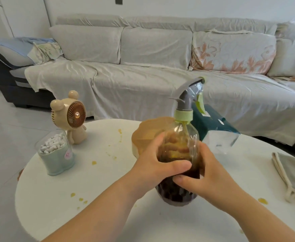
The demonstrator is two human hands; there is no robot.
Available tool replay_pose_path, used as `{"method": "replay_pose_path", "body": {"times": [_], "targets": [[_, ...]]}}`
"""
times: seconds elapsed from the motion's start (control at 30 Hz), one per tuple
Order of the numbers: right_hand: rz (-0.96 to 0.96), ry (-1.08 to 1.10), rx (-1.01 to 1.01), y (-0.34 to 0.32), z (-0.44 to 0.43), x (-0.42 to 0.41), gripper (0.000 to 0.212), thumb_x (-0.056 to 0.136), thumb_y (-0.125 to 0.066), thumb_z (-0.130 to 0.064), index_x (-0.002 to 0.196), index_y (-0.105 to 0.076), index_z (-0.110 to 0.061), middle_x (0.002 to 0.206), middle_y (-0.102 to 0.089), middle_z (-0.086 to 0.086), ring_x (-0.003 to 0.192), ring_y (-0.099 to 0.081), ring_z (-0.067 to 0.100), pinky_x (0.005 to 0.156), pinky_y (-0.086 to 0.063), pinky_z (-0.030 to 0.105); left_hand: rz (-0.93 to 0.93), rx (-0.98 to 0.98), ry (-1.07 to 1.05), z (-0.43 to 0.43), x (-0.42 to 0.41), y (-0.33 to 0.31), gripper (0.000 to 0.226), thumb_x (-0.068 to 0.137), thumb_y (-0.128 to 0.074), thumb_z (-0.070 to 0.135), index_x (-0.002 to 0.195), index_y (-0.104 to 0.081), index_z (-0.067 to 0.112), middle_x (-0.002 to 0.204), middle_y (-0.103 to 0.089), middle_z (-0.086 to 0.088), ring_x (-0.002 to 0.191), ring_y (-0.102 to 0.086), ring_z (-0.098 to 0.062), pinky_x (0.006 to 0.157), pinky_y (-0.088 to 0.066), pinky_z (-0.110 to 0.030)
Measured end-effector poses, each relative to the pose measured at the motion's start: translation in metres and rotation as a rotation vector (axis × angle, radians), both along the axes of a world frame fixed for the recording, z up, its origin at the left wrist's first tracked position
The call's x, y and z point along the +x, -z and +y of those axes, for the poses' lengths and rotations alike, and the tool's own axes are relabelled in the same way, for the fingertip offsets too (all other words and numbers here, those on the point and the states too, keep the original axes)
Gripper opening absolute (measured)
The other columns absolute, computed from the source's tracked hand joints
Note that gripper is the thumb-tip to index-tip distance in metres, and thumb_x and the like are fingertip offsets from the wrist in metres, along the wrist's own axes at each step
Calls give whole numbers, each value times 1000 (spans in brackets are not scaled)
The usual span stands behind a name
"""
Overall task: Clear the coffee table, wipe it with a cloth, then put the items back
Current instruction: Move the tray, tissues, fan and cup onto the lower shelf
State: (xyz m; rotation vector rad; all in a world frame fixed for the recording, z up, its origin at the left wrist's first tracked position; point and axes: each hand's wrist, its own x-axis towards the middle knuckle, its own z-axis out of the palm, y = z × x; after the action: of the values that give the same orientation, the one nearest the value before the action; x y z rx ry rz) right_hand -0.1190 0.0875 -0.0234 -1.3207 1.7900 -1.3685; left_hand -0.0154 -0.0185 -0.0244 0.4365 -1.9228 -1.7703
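Both forearms are extending from the bottom edge toward the middle of the round white coffee table (90,198). The left hand (153,165) is wrapping around the near left side of a spray bottle (185,131), its thumb lying across the front. The right hand (211,175) is gripping the bottle's lower right side, fingers curled round the dark liquid-filled body. The bottle is standing upright with its grey and green trigger head pointing away; its base seems to be resting on the tabletop, though the hands are hiding part of it.

Just behind the bottle, a tan round container (148,131) is sitting on the table, and a teal tissue pack (213,123) is lying beside it to the right. A beige bear-shaped fan (71,116) is standing at the far left edge, with a clear-lidded cotton swab box (56,154) just in front of it. A folded grey cloth (293,173) is lying at the right edge. Yellow stains (94,162) are dotting the tabletop. A grey covered sofa (143,75) is filling the background.
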Motion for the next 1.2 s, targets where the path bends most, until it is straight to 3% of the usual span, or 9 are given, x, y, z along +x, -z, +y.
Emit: {"method": "replay_pose_path", "body": {"times": [0.13, 0.27, 0.4, 0.67, 0.8, 0.9, 1.03, 1.13, 1.2], "targets": [[8, 149, -55, 17, 35, -11, 66, 54, -79, -25, 102, -39, -48, 97, -60, -33, 94, -55, -15, 65, -45, 0, -54, -73, 155, 15, -11, 6, 67, 57, -74, 47, 118, -46, 42, 123, -56, 14, 121, -48, -6, 103, -39, -33], [24, 290, -57, 36, 58, -27, 72, 59, -80, -10, 98, -37, -51, 99, -54, -23, 86, -49, -26, 61, -40, -5, -109, -343, -44, 11, -15, 11, 36, 70, -51, 55, 104, -41, 56, 113, -38, 39, 110, -35, 20, 92, -31, -4], [69, 361, -67, 45, 64, -35, 78, 59, -80, -11, 97, -30, -57, 102, -48, -26, 90, -50, -20, 62, -43, 1, -247, -610, -124, 6, -22, 25, 41, 87, -49, 32, 127, -42, 33, 131, -38, 16, 123, -31, -3, 104, -38, -37], [174, 505, -108, 50, 64, -31, 87, 62, -80, -10, 114, -22, -50, 117, -37, -21, 112, -40, 6, 97, -32, 25, -293, -680, -138, -6, -11, 39, 34, 89, -46, 31, 123, -48, 30, 132, -45, 13, 124, -33, -3, 106, -25, -22], [422, 771, -557, 50, 68, 1, 50, 69, -61, -42, 106, -52, -10, 111, -45, -29, 98, -46, 2, 85, -38, 14, -167, -692, -288, -14, 11, 33, 22, 85, -54, 22, 105, -61, 28, 100, -47, 32, 98, -39, 23, 85, -21, 5], [519, 547, -662, 53, 49, 34, 26, 83, -46, -50, 91, -49, -25, 108, -47, -38, 94, -47, -13, 83, -36, 4, -95, -688, -469, -25, 36, 26, 28, 83, -57, 13, 85, -59, 42, 90, -50, 32, 91, -39, 30, 77, -22, 10], [535, 232, -512, 49, -2, 63, 14, 79, -50, -29, 93, -49, -26, 96, -51, -21, 92, -48, -8, 82, -35, -1, 11, -652, -833, -43, 76, 20, 41, 79, -60, 4, 76, -52, 43, 86, -52, 26, 85, -50, 14, 75, -30, 5], [385, 37, -261, 40, -52, 71, 33, 78, -57, -16, 91, -43, -43, 94, -46, -28, 97, -41, -16, 84, -29, -4, 80, -633, -1116, -61, 111, 30, 21, 72, -63, 22, 89, -54, 30, 90, -45, 24, 91, -46, -10, 82, -34, -18], [271, -44, -137, 41, -89, 75, 37, 81, -58, -16, 103, -41, -40, 102, -46, -24, 97, -39, -18, 85, -29, -2, 79, -540, -1241, -75, 133, 41, 53, 61, -63, 37, 110, -48, 24, 103, -43, 19, 104, -41, -13, 89, -31, -25]]}}
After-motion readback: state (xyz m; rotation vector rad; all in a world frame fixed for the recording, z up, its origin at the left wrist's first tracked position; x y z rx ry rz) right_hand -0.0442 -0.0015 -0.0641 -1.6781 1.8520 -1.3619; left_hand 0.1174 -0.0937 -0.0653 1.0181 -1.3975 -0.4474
